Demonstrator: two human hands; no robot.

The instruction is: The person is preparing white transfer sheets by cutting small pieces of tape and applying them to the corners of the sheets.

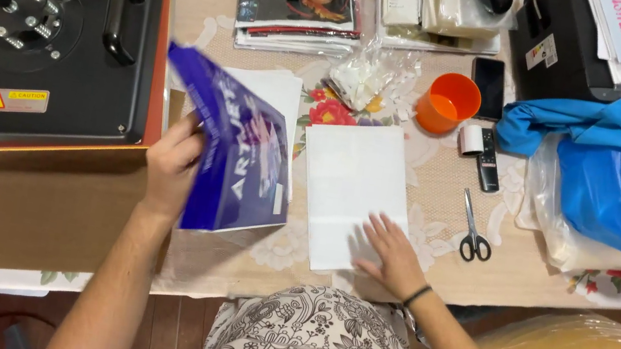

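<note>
- I saw my right hand (pixel 389 253) flat, fingers spread, on the white paper sheet's (pixel 351 181) near right corner, long axis near-to-far
- My left hand (pixel 172 165) pinched the glossy blue paper packet (pixel 235 154), just left of the sheet

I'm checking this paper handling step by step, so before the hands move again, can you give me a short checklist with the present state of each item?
1. Left hand has a grip on the blue paper pack: ok, fingers around its left edge, pack tilted up and motion-blurred.
2. Right hand steadies the white sheet: ok, palm flat on its lower right corner.
3. White sheet lies flat on the table: ok, no visible curl.
4. Scissors off the sheet: ok, they lie to its right, apart from it.
5. Orange cup off the sheet: ok, above its right corner.
6. Heat press open or shut: cannot tell.
</note>
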